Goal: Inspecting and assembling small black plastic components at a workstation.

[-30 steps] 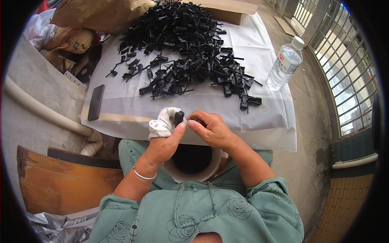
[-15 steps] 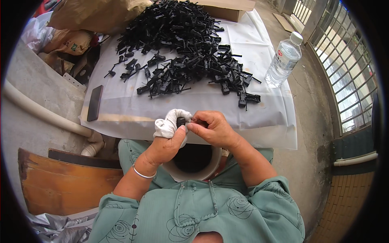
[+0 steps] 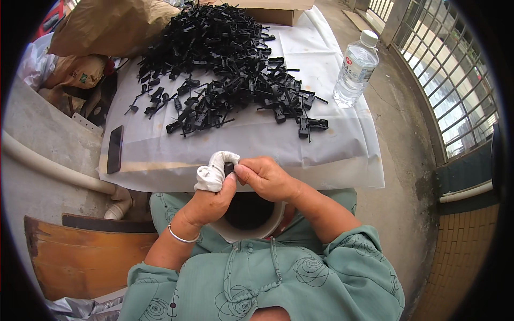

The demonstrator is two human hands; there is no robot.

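While the left hand (image 3: 213, 200), with white cloth (image 3: 210, 175) about its fingers, is clasping a small black part (image 3: 229, 169), the right hand (image 3: 267, 181) is resting just to the part's right, its fingertips too hidden to tell whether they are pinching anything. The part is sitting between both hands, nearer the left thumb, its longer axis pointing away from the body.
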